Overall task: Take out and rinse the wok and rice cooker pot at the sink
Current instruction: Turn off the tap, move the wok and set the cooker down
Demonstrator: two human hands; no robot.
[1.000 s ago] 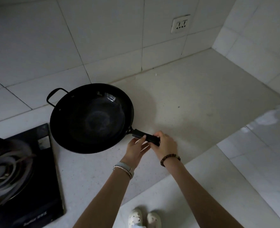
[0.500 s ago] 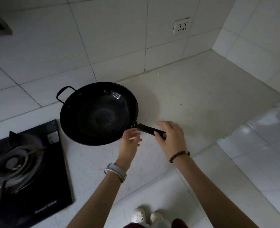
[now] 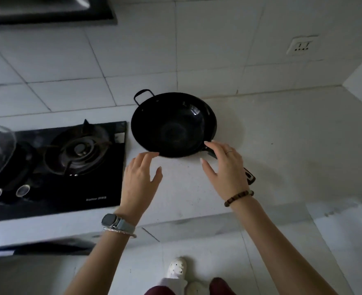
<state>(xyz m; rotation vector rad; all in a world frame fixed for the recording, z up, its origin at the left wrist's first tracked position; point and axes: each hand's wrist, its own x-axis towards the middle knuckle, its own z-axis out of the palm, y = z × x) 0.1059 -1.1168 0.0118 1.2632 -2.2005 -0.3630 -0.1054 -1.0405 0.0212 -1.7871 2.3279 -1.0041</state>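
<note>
Sitting at back edge of pale counter point(image 3: 293, 145), round black metal wok point(image 3: 171, 126) may rock if splayed, empty left hand point(image 3: 139, 179) or right hand point(image 3: 224, 169) clips it.

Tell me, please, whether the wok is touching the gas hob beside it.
Apart. The head view shows a narrow strip of pale countertop running between the left rim of the wok and the right edge of the gas hob.

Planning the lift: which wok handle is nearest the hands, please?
The long straight handle, beneath the right hand; the loop handle lies far beyond both hands.
</note>
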